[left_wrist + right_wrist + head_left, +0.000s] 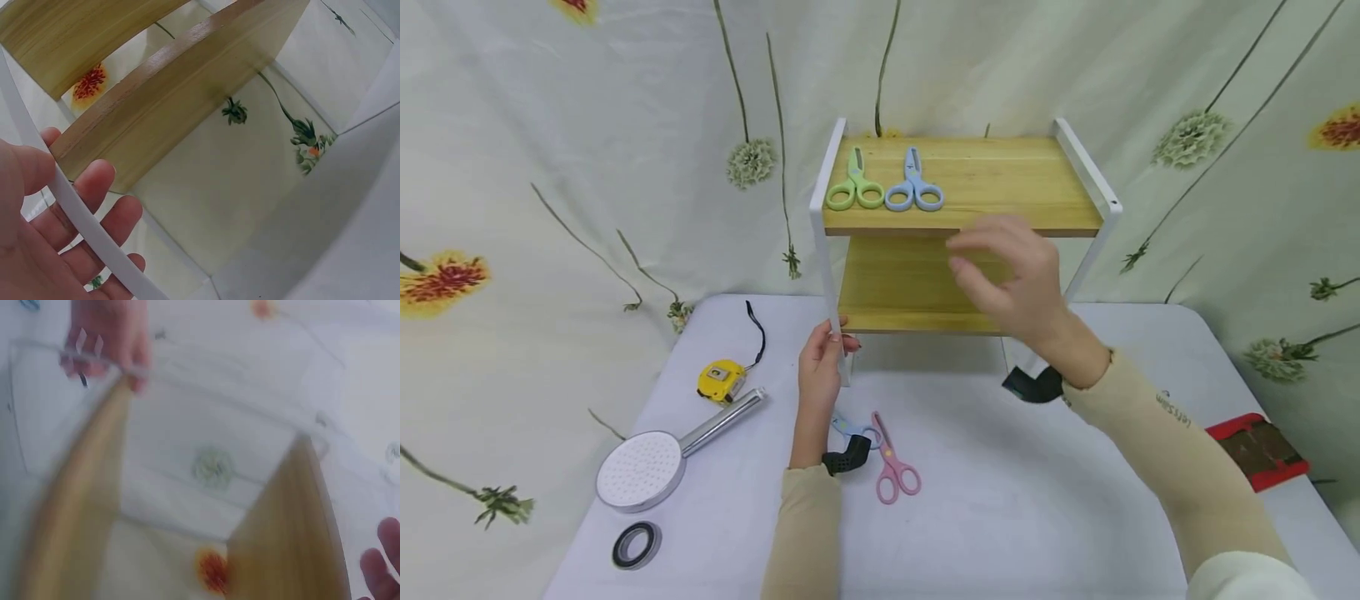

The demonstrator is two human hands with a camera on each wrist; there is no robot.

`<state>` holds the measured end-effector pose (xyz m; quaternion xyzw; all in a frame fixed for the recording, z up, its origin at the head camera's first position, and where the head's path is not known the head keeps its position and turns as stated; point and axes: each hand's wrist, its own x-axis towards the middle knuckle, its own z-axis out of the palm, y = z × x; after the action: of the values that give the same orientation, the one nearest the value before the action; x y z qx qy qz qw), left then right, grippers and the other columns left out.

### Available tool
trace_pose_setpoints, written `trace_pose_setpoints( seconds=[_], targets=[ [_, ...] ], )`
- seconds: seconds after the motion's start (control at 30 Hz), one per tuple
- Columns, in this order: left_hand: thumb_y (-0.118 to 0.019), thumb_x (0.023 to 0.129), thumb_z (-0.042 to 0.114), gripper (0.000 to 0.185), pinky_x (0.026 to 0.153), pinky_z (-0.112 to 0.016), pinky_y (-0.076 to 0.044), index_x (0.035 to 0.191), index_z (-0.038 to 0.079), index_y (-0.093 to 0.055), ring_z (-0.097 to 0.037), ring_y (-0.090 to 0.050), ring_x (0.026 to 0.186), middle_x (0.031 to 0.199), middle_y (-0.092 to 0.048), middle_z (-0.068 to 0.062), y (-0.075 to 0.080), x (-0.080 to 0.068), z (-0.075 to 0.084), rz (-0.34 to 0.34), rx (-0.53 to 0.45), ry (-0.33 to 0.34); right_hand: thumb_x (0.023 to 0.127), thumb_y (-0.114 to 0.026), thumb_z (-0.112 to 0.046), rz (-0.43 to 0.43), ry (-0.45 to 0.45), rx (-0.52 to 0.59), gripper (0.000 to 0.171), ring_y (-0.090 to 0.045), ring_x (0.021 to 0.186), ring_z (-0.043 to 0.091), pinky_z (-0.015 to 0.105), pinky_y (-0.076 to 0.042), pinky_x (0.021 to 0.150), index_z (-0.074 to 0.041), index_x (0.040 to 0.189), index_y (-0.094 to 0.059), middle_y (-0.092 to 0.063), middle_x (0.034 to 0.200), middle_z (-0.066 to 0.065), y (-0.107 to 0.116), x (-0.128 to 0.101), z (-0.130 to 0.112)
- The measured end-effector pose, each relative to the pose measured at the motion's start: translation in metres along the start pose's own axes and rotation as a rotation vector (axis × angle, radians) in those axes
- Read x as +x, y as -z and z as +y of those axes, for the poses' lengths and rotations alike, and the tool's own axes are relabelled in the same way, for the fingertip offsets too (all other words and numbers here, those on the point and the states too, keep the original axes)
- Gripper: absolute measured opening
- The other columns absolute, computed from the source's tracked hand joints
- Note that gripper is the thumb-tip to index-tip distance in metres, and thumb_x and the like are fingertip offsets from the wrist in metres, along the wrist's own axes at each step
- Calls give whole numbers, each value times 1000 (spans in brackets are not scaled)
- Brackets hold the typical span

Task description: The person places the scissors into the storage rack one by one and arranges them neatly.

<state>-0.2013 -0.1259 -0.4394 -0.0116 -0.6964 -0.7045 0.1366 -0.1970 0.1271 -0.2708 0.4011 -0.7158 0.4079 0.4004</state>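
Note:
A two-tier shelf rack (pixel 1022 175) with wooden boards and white side frames stands at the back of the table. My left hand (pixel 820 371) grips its left white leg beside the lower board; the left wrist view shows the thumb and fingers around the white bar (pixel 87 231). In front of the upper board's edge, my right hand (pixel 1018 279) is raised, fingers bent and thumb apart, holding nothing. Green scissors (pixel 856 173) and blue scissors (pixel 913 172) lie side by side on the upper board. Pink scissors (pixel 889 458) and another blue pair (pixel 846 426), partly hidden by my left wrist, lie on the table.
To the left lie a yellow tape measure (pixel 721 381), a shower head (pixel 642 471) and a black-edged ring (pixel 622 547). A red-framed object (pixel 1285 477) lies at the right edge, partly behind my right forearm. A flowered cloth (pixel 647 108) hangs behind.

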Motion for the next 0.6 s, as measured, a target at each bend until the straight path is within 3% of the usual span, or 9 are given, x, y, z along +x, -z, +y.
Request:
trace_pose_setpoints(
  seconds=[0.07, 0.13, 0.3, 0.47, 0.6],
  targets=[
    [-43, 108, 9, 32, 97, -34, -46, 133, 0, -60, -4, -65, 86, 82, -65, 12, 0, 0, 0, 1, -1, -3, 80, -70, -3, -16, -10, 51, 11, -68, 85, 31, 25, -50, 90, 2, 88, -76, -75, 86, 17, -6, -28, -7],
    [-42, 108, 9, 32, 97, -32, -47, 132, 0, -60, -3, -66, 86, 82, -65, 12, 0, 0, 1, 1, 4, -8, 80, -71, -2, -112, -80, 96, 12, -69, 84, 26, 25, -52, 87, 0, 91, -76, -75, 87, 13, -14, -57, -14],
    [-41, 108, 9, 32, 96, -30, -47, 132, -1, -60, -3, -65, 86, 82, -65, 12, 2, 2, 1, -6, 13, -27, 85, -74, -4, -409, -397, 191, 18, -68, 82, 14, 30, -56, 78, -5, 103, -76, -76, 94, 10, -44, -122, -24],
    [-42, 108, 10, 32, 97, -31, -47, 133, -1, -59, -4, -65, 87, 81, -65, 13, 1, 2, 0, -7, -1, -21, 86, -72, -11, -595, -635, 233, 20, -61, 79, 5, 26, -54, 73, -5, 105, -75, -73, 93, 9, -76, -168, -27],
    [-42, 108, 10, 32, 100, -37, -45, 133, 0, -59, -4, -65, 88, 81, -65, 14, 1, 0, -2, -3, -13, -7, 83, -77, -21, -693, -712, 161, 22, -52, 71, 2, 20, -45, 65, -9, 101, -73, -67, 85, 2, -98, -192, -31]
  ],
)
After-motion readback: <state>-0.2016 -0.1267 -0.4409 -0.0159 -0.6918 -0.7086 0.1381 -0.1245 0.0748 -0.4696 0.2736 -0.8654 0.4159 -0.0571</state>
